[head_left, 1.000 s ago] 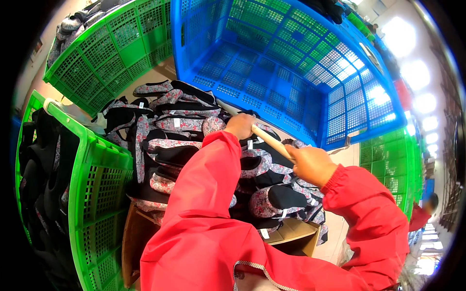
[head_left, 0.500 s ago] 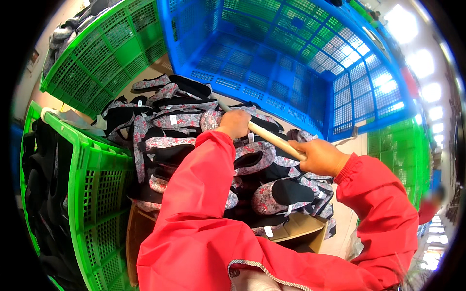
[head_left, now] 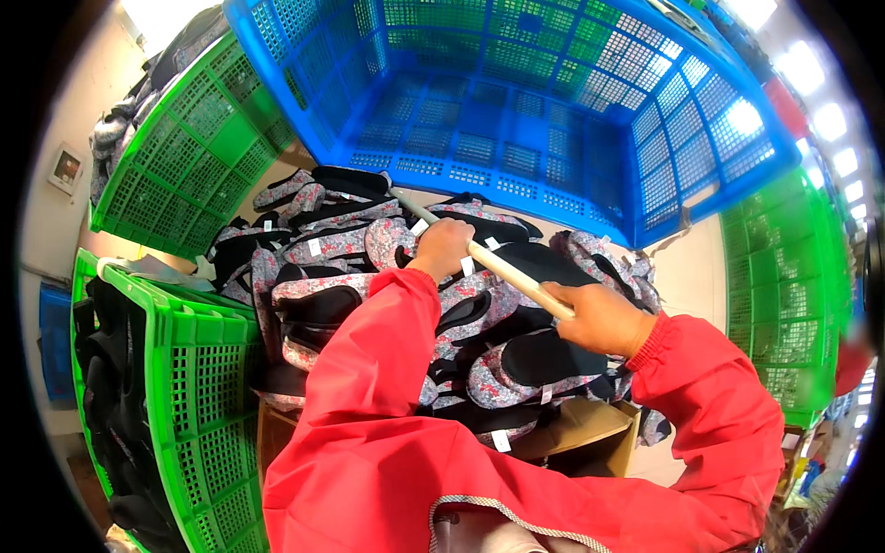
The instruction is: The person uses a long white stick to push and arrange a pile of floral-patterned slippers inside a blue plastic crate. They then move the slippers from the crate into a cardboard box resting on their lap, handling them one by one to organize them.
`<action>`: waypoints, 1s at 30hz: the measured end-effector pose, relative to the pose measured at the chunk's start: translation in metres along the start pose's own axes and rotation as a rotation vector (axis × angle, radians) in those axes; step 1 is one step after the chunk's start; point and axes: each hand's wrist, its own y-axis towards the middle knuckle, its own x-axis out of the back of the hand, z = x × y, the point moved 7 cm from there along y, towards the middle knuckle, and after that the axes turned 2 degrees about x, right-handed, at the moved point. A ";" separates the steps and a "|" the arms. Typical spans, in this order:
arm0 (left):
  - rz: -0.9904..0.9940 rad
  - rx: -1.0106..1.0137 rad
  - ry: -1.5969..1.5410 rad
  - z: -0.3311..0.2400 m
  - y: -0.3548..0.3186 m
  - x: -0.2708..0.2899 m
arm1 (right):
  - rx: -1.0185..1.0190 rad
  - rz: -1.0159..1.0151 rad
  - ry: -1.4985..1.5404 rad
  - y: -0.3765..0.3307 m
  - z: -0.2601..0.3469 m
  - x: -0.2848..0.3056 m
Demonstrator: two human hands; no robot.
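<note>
Both of my hands grip a pale wooden stick (head_left: 502, 267) that lies slantwise over a heap of flowered and black fabric pieces (head_left: 341, 244). My left hand (head_left: 442, 247) holds the stick near its middle, with its far tip reaching toward the blue crate. My right hand (head_left: 599, 320) closes on the stick's near end. Both arms wear red sleeves. The fabric pieces are piled on a table and carry small white tags.
A big blue plastic crate (head_left: 553, 111) stands tipped behind the pile. A green crate (head_left: 175, 147) leans at the back left, another green crate (head_left: 194, 396) with dark pieces sits at my left, and a further green crate (head_left: 793, 304) stands at the right. A cardboard box (head_left: 572, 433) lies under the heap.
Both hands and the stick have stayed over the pile, with the stick's far tip reaching further toward the back left. The view has shifted slightly.
</note>
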 end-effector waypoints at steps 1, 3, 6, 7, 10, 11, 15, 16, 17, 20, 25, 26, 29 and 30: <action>-0.051 0.018 -0.032 0.000 -0.001 0.002 | -0.016 0.039 0.111 -0.002 0.007 0.000; -0.027 0.129 -0.131 0.003 -0.006 0.006 | -0.184 0.115 0.378 -0.003 0.017 -0.003; -0.291 0.326 -0.158 0.011 -0.021 0.013 | -0.295 0.152 0.690 0.006 0.014 -0.023; -0.245 0.425 -0.181 0.016 -0.026 0.006 | -0.300 0.146 0.776 0.009 0.011 -0.030; -0.426 0.902 -1.115 0.054 -0.049 -0.028 | -0.296 0.136 0.913 0.016 0.016 -0.040; -0.419 0.980 -1.270 0.056 -0.054 -0.034 | -0.308 0.126 0.928 0.016 0.018 -0.052; -0.338 1.120 -1.511 0.050 -0.064 -0.052 | -0.292 -0.088 0.862 0.003 0.040 -0.117; -0.308 1.125 -1.462 0.057 -0.071 -0.059 | -0.241 -0.145 0.872 0.005 0.043 -0.136; -0.294 1.130 -1.477 0.054 -0.070 -0.064 | -0.203 -0.249 0.758 0.008 0.035 -0.157; -0.283 1.099 -1.465 0.067 -0.079 -0.074 | -0.140 -0.459 0.477 0.017 0.047 -0.186; -0.208 1.016 -1.422 0.074 -0.082 -0.079 | -0.266 -0.404 0.464 0.030 0.057 -0.228; -0.204 1.014 -1.427 0.074 -0.083 -0.079 | -0.258 -0.393 0.450 0.032 0.056 -0.231; -0.221 1.004 -1.442 0.072 -0.083 -0.076 | -0.254 -0.376 0.456 0.037 0.055 -0.238; -0.223 1.006 -1.451 0.072 -0.084 -0.075 | -0.251 -0.377 0.468 0.038 0.056 -0.238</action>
